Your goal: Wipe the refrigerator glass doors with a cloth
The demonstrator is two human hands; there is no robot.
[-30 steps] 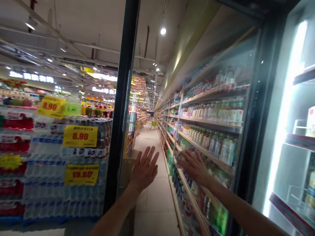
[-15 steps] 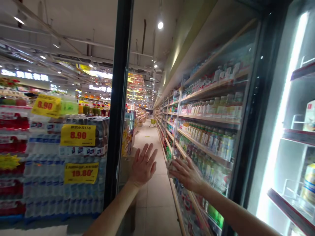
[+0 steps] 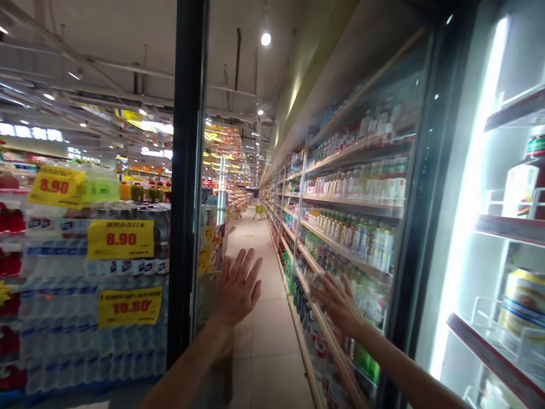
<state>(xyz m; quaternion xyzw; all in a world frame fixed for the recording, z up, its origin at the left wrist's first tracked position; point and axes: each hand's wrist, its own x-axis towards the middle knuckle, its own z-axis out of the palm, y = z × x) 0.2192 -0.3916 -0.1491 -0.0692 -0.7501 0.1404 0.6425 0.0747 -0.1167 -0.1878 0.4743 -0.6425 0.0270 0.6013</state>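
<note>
- In the head view, a tall glass door (image 3: 187,142) with a dark frame stands before the person, between both forearms and the aisle.
- The left hand (image 3: 238,289) is spread wide, palm toward the glass, holding nothing visible.
- The right hand (image 3: 338,301) reaches toward the same pane with fingers stretched out; they are blurred, so I cannot tell whether it holds anything.
- At the right edge, a lit fridge (image 3: 470,187) has shelves with wire dividers; a can (image 3: 523,301) with a yellow, white and blue label sits on a lower shelf, and a bottle (image 3: 522,182) with a pale label stands higher up.
- Long shelves (image 3: 351,199) seen in the glass carry rows of bottles (image 3: 340,227), many with green caps.
- To the left, clear-wrapped packs of bottles (image 3: 63,335) are stacked in layers, bearing yellow price signs (image 3: 120,238).
</note>
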